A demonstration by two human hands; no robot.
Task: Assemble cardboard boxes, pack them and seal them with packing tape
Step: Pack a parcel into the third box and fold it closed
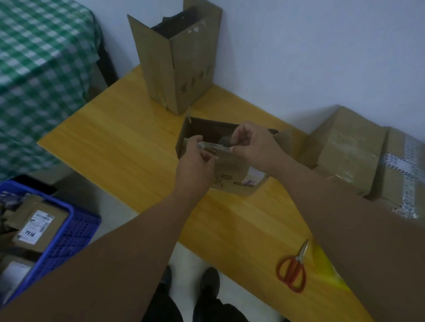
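Observation:
A small open cardboard box (pixel 232 176) sits in the middle of the yellow wooden table (pixel 125 143), its near flap printed with a drawing and a label. Over its opening my left hand (pixel 197 160) and my right hand (pixel 253 145) each pinch one end of a thin strip (pixel 214 146) that looks like clear tape, stretched between them. The box interior is dark and its contents are blurred. Red-handled scissors (pixel 293 268) lie near the table's front edge on the right.
A tall open cardboard box (pixel 181 63) stands at the back against the wall. Taped-up boxes (pixel 356 151) are stacked at the right. A blue plastic crate (pixel 67 230) of parcels sits on the floor at left, beside a green checked cloth (pixel 34 65).

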